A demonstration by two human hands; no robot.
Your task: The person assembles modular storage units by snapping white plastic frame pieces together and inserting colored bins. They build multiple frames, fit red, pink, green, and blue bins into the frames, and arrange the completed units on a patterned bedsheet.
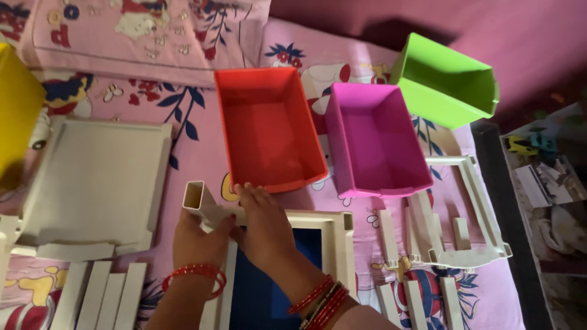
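Head view shows two hands on a pink bed sheet (202, 153). Left hand (195, 241) is curled around a hollow white square post (205, 205) and holds it up at the corner of a white frame (333, 235). Right hand (263, 223) lies flat and open on that frame, holding nothing. Just past the hands sit a red bin (269, 128) and a pink bin (376, 140).

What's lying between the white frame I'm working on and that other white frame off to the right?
In the head view, loose white hollow posts lie on the pink printed sheet between the white frame at your hands and the other white frame.
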